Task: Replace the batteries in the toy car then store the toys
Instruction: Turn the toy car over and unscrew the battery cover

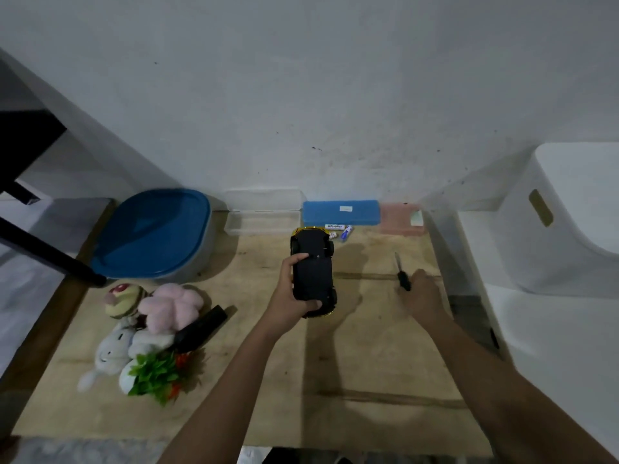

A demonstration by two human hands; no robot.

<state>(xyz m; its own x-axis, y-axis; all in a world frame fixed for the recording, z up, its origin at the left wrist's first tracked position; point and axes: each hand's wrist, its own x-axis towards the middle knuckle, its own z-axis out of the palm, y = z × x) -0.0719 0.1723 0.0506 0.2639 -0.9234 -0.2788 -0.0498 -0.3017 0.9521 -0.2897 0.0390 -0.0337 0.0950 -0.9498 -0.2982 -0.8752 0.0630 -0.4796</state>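
My left hand (290, 289) holds a yellow toy car (313, 269) upside down above the wooden table, its black underside facing up. My right hand (423, 291) rests on the table to the right, its fingers on the black handle of a screwdriver (402, 272) whose shaft points away from me. Loose batteries (340, 230) lie just behind the car, near the blue box. A pile of plush toys (147, 326) with a green plastic plant (157, 375) and a black remote-like object (201, 328) sits at the left.
A grey bin with a blue lid (152, 236) stands at the back left. A clear open case (263, 212), a blue box (341, 212) and a pink box (402, 217) line the wall. A white storage bin (569, 216) stands off the table's right edge.
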